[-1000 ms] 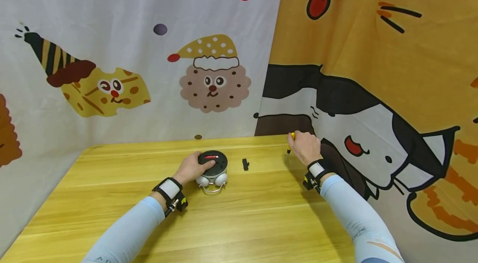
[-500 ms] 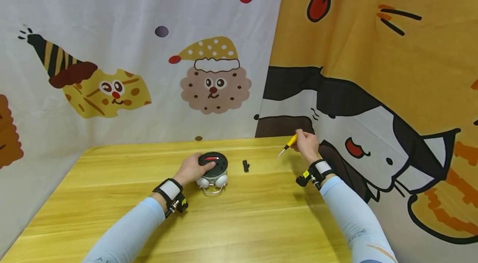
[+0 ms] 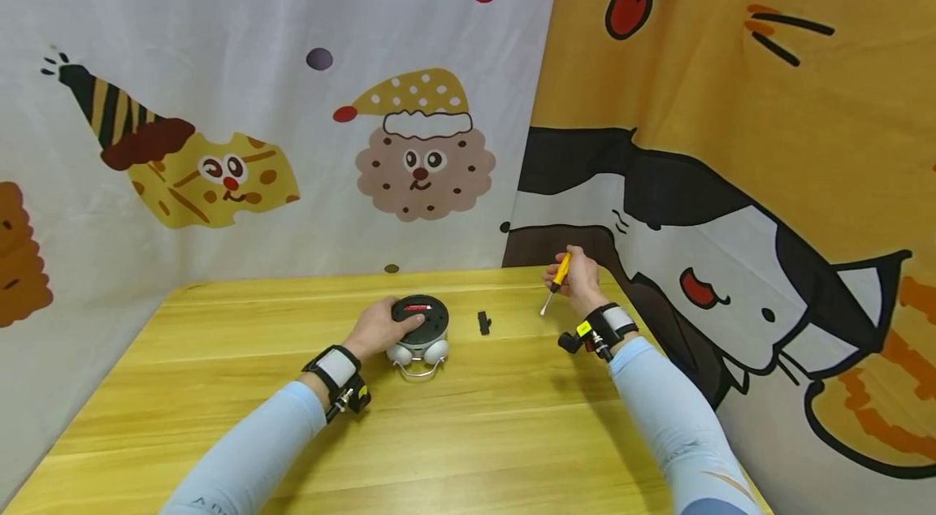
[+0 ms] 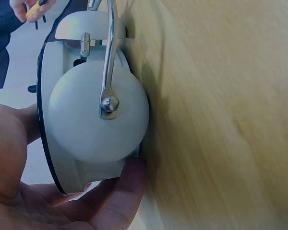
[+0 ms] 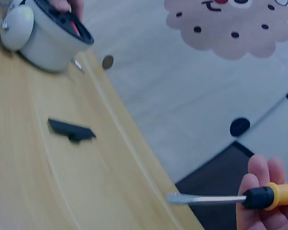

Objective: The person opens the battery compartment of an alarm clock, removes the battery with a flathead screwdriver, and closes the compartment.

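Note:
A white twin-bell alarm clock [image 3: 431,326] lies face down on the table, its black back up and a red battery [image 3: 418,307] showing in the back. My left hand [image 3: 378,328] grips it from the left, thumb across the back and fingers round the side. In the left wrist view one bell [image 4: 96,115] and the metal handle [image 4: 108,57] are close up. My right hand [image 3: 580,281] holds a yellow screwdriver [image 3: 561,270] above the table, its flat metal tip [image 5: 177,198] pointing down. Between the hands lies a small black battery cover [image 3: 484,322].
The wooden table [image 3: 292,450] reaches back to a printed curtain [image 3: 249,28]. At the right, the curtain's cat print [image 3: 702,271] hangs close beside the table edge and my right arm.
My right hand has turned and shifted slightly left, and the screwdriver has swung from mostly hidden to plainly visible, tip down and left. The left hand and clock have stayed put.

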`<action>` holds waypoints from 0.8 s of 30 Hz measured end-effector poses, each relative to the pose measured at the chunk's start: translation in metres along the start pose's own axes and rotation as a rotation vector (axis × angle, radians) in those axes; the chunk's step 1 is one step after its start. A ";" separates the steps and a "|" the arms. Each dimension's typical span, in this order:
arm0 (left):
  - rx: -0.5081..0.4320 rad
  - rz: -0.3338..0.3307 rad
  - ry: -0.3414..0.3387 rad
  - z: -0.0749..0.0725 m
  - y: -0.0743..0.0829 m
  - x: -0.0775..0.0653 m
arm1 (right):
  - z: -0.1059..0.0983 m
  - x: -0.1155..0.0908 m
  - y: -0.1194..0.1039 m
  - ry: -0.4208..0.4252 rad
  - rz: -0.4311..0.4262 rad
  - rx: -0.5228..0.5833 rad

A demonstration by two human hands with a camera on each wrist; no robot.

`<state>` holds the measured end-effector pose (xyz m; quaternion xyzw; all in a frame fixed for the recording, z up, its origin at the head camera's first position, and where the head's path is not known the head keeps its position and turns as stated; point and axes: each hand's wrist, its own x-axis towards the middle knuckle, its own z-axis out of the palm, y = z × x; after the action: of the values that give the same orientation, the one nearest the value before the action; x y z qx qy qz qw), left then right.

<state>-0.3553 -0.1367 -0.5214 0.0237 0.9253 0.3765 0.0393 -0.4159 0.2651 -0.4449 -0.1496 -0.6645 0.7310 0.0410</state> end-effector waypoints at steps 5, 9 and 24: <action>0.031 0.016 0.009 0.009 -0.014 0.012 | 0.007 -0.006 -0.005 -0.043 0.016 0.090; 0.051 0.030 0.015 0.010 -0.017 0.016 | 0.009 -0.008 -0.011 -0.070 0.023 0.164; 0.059 0.018 0.002 0.012 -0.024 0.023 | 0.029 -0.015 -0.019 -0.108 -0.026 0.236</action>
<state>-0.3779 -0.1433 -0.5479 0.0328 0.9357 0.3495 0.0342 -0.4121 0.2360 -0.4215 -0.0956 -0.5772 0.8103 0.0321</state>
